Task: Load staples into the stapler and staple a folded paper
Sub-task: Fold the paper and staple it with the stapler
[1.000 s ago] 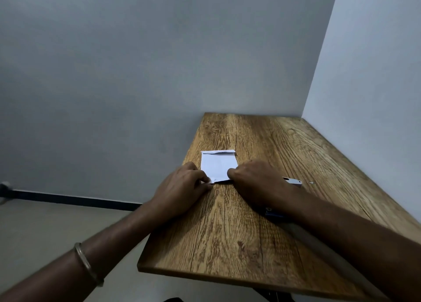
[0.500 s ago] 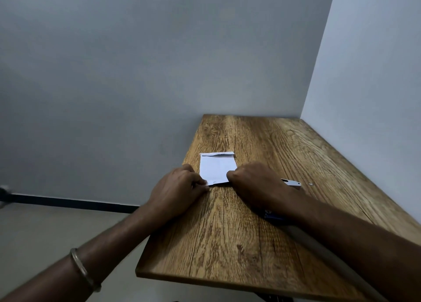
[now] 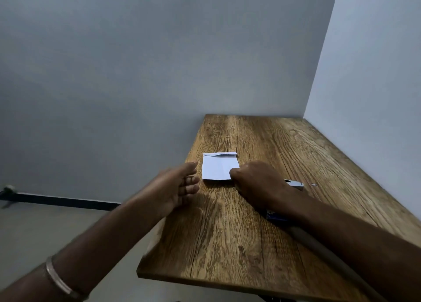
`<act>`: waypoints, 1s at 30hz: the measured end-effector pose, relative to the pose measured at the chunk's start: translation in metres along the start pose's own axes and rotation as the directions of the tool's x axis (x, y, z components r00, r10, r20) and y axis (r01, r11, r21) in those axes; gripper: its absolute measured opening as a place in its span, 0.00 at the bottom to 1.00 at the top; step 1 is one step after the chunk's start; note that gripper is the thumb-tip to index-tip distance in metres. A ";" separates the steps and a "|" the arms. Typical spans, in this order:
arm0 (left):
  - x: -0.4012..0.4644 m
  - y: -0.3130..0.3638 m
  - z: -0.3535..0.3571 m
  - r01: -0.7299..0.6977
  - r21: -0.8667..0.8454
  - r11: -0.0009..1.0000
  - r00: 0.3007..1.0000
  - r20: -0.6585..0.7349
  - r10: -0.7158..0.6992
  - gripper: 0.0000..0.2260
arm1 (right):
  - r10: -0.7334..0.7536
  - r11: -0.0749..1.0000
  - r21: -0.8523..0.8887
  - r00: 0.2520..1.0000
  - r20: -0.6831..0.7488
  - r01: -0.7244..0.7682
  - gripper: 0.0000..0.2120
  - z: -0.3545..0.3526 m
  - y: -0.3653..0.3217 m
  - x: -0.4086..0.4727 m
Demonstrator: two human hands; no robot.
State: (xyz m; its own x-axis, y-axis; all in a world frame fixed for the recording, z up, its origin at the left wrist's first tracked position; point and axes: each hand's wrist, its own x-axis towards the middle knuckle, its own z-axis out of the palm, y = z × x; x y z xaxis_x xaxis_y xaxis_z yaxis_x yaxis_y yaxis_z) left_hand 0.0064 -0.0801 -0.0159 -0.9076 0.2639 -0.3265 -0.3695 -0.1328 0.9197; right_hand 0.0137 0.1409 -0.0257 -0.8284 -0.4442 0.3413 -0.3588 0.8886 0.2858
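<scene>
**Fold pressed, stapler next**

Head view: our right hand [image 3: 255,183] curls its fingers down on the near right corner of the folded paper [image 3: 219,167], which lies flat on the wooden table [image 3: 227,244] toward its far left. Our left hand [image 3: 180,185] hovers just left of the paper, fingers relaxed, holding nothing. A white-tipped object [image 3: 295,183], probably the stapler, peeks out behind our right wrist. We judge folding finished; next we must free a hand for that tool

- Right hand [image 3: 257,183] covers the folded white paper's [image 3: 219,168] near right corner.
- Beside the paper, a white object [image 3: 295,184] and a blue item [image 3: 274,217] peek out, unidentifiable.
</scene>
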 end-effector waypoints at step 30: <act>0.043 -0.005 0.037 0.134 -0.061 0.989 0.988 0.081 -0.128 0.11 | 0.019 0.998 -0.056 0.987 -0.157 -0.028 0.13 -0.011 -0.001 -0.009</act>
State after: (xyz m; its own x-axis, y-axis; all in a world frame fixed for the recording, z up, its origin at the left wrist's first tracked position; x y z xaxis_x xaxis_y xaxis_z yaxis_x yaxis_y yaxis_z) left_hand -0.0234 -0.0328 -0.0270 -0.8334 0.3554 -0.4232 -0.4989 -0.1544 0.8528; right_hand 0.0264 0.1424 -0.0191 -0.7574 -0.4395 0.4829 -0.3104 0.8930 0.3259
